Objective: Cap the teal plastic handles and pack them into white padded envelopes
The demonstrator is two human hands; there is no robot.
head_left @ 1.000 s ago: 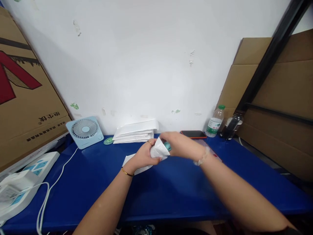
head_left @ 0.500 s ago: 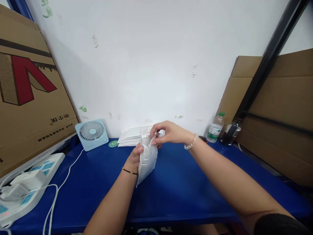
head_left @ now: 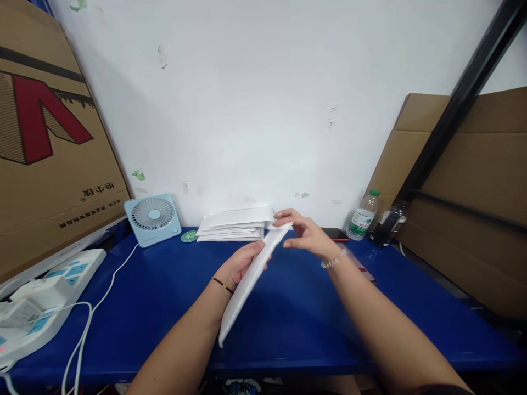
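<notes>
Envelope (head_left: pixel 245 288), white and slanting, is held over the blue table (head_left: pixel 164 334) with its upper end toward one o'clock and its lower end toward seven, grasped by the left hand (head_left: pixel 241 263) between thumb and fingers. At that upper end the right hand (head_left: pixel 303 237) has its fingers by the edge, thumb spread away, not clenched. From the hands, a stack of envelopes (head_left: pixel 234 220) lies toward eleven o'clock, the fan (head_left: pixel 152 216) ten, the bottle (head_left: pixel 362 218) two.
</notes>
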